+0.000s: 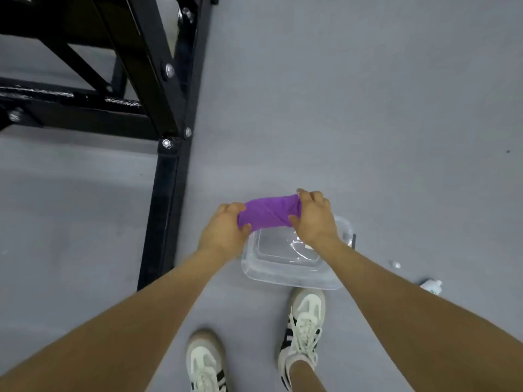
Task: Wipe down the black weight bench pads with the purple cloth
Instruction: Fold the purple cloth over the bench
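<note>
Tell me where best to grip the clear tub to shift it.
Take the clear tub by its near long rim, coming from the shoes' side, fingers over the lip. That edge is bare; both hands and the purple cloth hang above the far side.

One purple cloth (pixel 268 212), one clear tub (pixel 294 275), two shoes (pixel 205 360), perhaps one bottle (pixel 431 286).

You are looking at a soft, matt purple cloth (pixel 268 212) showing twisted folds, a clear glossy plastic tub (pixel 291 275) gleaming with reflections, a glossy black-painted metal frame (pixel 167 193) carrying shiny steel bolts (pixel 166 143), a smooth matt grey floor (pixel 368 108) lying underneath.
</note>
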`<state>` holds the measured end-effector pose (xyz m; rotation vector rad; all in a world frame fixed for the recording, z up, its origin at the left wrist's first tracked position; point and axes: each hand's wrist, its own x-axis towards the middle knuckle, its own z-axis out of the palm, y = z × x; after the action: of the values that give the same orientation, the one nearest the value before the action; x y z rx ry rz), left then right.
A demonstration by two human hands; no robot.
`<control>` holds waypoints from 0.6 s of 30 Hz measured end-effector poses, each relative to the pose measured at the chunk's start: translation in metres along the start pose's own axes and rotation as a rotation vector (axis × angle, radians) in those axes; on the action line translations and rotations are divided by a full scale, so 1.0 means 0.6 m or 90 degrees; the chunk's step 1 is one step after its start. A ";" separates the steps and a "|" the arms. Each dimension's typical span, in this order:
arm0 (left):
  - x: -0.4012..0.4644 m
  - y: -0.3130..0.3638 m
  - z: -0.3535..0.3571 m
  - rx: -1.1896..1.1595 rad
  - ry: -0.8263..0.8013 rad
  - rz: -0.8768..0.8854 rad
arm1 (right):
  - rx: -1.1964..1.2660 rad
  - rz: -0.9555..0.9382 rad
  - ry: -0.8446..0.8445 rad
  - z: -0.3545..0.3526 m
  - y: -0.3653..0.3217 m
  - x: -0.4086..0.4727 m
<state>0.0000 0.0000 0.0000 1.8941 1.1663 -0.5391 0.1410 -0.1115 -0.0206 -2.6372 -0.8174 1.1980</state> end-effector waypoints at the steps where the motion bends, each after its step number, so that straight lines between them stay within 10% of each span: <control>1: 0.007 -0.003 0.010 -0.008 0.000 -0.003 | -0.004 0.002 -0.001 0.007 0.004 0.012; 18: -0.141 0.068 -0.090 0.004 0.019 0.064 | 0.174 -0.199 -0.048 -0.104 -0.081 -0.152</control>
<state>-0.0082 -0.0090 0.1078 1.9602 1.0831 -0.4622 0.1168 -0.1123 0.0978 -2.1662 -0.9581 1.2285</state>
